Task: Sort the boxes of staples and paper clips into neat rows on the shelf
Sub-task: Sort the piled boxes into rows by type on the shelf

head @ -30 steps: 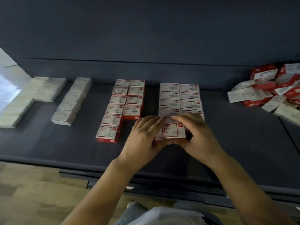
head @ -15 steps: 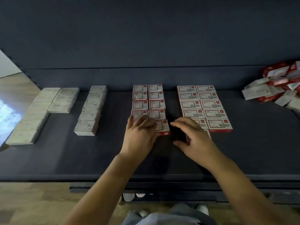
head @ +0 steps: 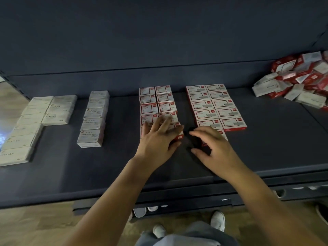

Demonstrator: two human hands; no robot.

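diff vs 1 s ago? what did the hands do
Both hands gripped one red-and-white box a second ago at the front of the wider red block. Now the left hand lies flat, fingers straight, on the front boxes of the narrower red-and-white block; the right hand hovers loosely curled at the wider block's front, holding nothing visible. The white box rows and the jumbled pile look unchanged.

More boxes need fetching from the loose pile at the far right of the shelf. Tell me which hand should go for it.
Right. The right hand hovers open and holds nothing on the same side as the jumbled pile of red and white cardboard boxes. The left hand lies on the left red block.
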